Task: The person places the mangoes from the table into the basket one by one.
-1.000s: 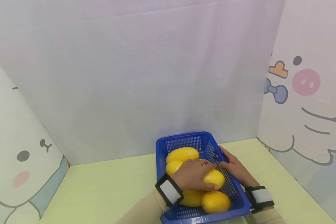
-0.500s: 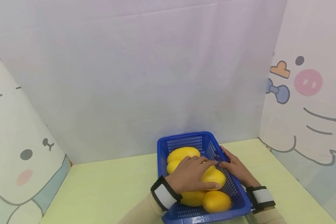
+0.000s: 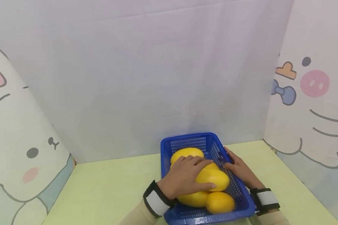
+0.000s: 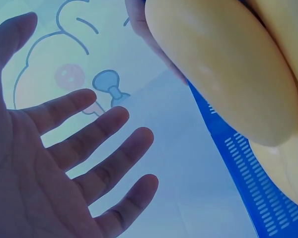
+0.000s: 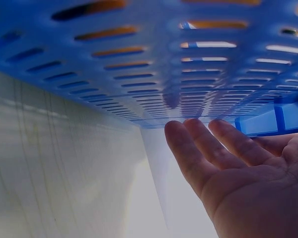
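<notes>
A blue slotted plastic basket [image 3: 186, 136] holds several smooth, yellow, oval fruits. My left hand [image 3: 183, 176] is over the fruits at the basket's left side, covering part of the pile. In the left wrist view its fingers [image 4: 107, 166] are spread and extended, with a gap between them and the large yellow fruit [image 4: 223, 64]. That top fruit [image 3: 218, 179] lies on others, including a deeper yellow one [image 3: 220, 203] at the front right. My right hand [image 3: 242, 170] grips the basket's right rim, thumb over the rim, fingers [image 5: 186, 153] against the outside wall.
The basket stands on a pale yellow-green table [image 3: 115, 187], near a plain whitish back cloth [image 3: 129, 93]. Cloth side walls with cartoon animals flank the table, a left panel [image 3: 19, 137] and a right panel [image 3: 312, 125]. Black-and-white straps circle both wrists.
My left hand has drawn back leftward from the top fruit, uncovering more of it. My right hand stays on the basket rim. The whole view has shifted slightly.
</notes>
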Demonstrator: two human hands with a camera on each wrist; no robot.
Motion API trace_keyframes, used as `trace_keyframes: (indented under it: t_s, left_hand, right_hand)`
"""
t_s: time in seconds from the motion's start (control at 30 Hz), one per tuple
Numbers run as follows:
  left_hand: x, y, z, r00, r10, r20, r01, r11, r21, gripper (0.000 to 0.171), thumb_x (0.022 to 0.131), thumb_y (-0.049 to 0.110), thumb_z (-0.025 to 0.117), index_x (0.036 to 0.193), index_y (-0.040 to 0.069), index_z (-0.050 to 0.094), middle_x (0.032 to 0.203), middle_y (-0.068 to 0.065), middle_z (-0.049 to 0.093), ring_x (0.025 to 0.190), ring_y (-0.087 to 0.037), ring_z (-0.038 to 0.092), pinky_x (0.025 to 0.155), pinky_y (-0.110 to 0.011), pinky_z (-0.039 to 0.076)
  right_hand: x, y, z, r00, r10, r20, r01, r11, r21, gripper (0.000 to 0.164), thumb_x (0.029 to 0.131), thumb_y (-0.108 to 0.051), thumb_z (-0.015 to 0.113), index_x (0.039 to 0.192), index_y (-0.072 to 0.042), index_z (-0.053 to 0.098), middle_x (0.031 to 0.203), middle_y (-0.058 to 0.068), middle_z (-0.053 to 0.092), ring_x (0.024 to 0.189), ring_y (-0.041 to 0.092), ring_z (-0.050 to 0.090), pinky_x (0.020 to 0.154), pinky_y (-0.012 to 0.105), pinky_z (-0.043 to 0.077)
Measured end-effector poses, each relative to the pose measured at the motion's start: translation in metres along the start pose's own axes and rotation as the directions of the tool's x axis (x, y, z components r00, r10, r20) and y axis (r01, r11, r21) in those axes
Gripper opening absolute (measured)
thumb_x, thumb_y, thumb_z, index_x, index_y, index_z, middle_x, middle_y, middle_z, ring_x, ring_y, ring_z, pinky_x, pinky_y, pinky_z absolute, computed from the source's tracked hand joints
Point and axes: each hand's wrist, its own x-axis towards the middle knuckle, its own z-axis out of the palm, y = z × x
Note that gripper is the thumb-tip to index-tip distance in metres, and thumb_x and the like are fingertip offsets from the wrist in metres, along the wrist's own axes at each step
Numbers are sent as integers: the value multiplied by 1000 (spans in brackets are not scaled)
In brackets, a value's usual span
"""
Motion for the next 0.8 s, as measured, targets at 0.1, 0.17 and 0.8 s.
trace_keyframes:
  t_s: [0.1,0.17,0.8]
  left_hand:
    - [-6,-2,-4,1000,-20,-16,20,1000,-2,72,83,78,24,140,37,35,133,7,49,115,-16,47,93,-41,40]
    - [-10,-3,-7,999,-42,-25,42,999,-10,72,83,79,24,140,37,36,132,7,50,115,-16,48,93,-43,39]
    - [-43,-39,-3,977,-176,-118,173,984,-31,71,85,75,30,137,29,43,129,1,51,112,-20,49,89,-43,41]
  right_hand:
    - [0,0,-1,1000,1,4,-1,1000,3,74,89,-12,51,150,-24,11,146,19,28,117,38,43,87,49,45]
    - [1,0,-1,1000,-1,7,1,1000,5,74,89,-11,51,150,-24,11,146,20,28,118,39,42,88,49,44]
    - [-1,-3,-1,1000,-13,-2,13,1000,0,74,89,-11,51,150,-20,10,146,22,28,119,40,41,89,51,43]
